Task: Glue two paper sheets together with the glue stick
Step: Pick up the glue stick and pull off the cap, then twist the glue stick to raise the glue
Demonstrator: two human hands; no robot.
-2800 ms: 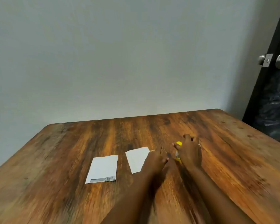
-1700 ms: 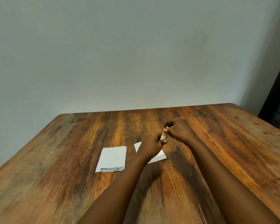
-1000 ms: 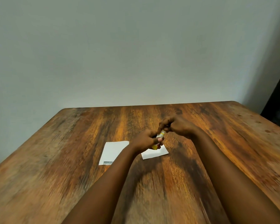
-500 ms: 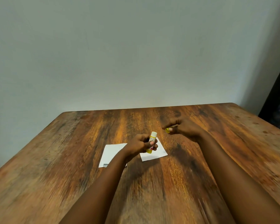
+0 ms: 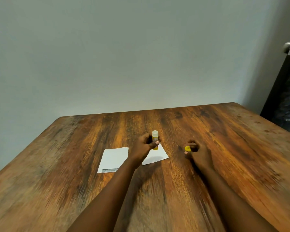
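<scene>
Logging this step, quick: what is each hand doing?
Left hand: closed around the uncapped glue stick.
Right hand: closed on the yellow cap.

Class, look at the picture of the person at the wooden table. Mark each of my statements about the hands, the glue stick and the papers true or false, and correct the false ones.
1. The left hand holds the glue stick upright. True.
2. The cap is still on the glue stick. False: the yellow cap is off, held in the right hand.
3. Two paper sheets lie on the table. True: the left sheet and the right sheet.
4. The two sheets are stacked on each other. False: they lie side by side, apart.
5. The right hand presses down on a sheet. False: it is over bare wood, right of both sheets.
</scene>
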